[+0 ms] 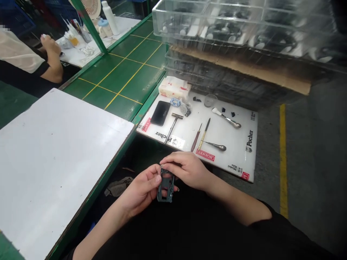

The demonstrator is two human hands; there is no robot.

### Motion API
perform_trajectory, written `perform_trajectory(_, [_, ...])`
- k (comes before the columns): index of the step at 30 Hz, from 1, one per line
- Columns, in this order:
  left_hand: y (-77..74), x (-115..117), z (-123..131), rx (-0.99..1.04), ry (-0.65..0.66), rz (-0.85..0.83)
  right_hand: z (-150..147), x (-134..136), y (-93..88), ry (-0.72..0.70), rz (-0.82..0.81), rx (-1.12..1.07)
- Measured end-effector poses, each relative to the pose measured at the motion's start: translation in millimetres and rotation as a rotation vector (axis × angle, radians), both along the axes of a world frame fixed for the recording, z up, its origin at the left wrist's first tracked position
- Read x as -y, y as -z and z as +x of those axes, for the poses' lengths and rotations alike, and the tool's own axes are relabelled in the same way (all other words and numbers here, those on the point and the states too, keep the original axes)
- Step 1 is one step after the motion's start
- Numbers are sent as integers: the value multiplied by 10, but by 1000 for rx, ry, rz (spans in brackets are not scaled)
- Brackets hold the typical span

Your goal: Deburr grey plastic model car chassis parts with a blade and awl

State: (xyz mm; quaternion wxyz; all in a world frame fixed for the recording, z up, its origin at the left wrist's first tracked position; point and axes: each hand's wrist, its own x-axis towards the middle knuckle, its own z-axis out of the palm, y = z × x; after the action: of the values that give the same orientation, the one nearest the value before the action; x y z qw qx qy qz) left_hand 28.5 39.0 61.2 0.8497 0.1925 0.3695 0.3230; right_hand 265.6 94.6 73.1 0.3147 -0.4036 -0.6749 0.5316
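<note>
Two hands (146, 186) (188, 169) curled, pinching dark frame (167, 185) | clear compartmented tray (176, 15): dark parts (222, 30)

The left hand (145, 187) curls its fingers, the right hand (187, 169) arching palm-down beside it.

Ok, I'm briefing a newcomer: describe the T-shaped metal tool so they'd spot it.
Start at the white rectangular printed board. Near its left end lies a flat black phone; just right of that is the T-shaped metal tool. Unlike the slim dark-red pointed tool farther right, it has a crossbar head.
</note>
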Motion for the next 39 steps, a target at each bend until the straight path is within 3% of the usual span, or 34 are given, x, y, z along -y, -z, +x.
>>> perform_trajectory(3, [51, -16, -35, 40, 1, 0, -7, -53, 85, 84, 19, 93])
perform_trajectory(7, [63, -30, -190, 33, -105, -15, 226, -238, 272, 406, 109, 665])
perform_trajectory(9, [51, -47, -264, 12, -146, -5, 375, -351, 370, 514, 87, 838])
perform_trajectory(14, [43, -106, -353, -73, -236, 27, 507, -550, 558, 581, 13, 1036])
perform_trajectory(19, [34, -116, -399, -152, -326, 43, 419, -680, 608, 655, -49, 1110])
perform_trajectory(23, [15, -68, -522, -64, -312, 25, 447, -720, 474, 752, -78, 1058])
perform_trajectory(26, [15, -16, -634, -5, -316, 4, 472, -640, 295, 797, -36, 913])
perform_trajectory(28, [22, 19, -688, 18, -340, 7, 436, -529, 190, 798, 34, 660])
perform_trajectory(30, [35, 49, -721, 46, -370, 28, 339, -385, 113, 678, -6, 302])
perform_trajectory(34, [62, 95, -758, 109, -454, 97, -9, -69, -12, 147, -351, -191])
perform_trajectory(37, [56, 134, -784, 124, -512, 137, -283, 78, -130, -76, -439, -159])
perform_trajectory(39, [38, 170, -807, 110, -533, 156, -418, 85, -199, -157, -287, -16])
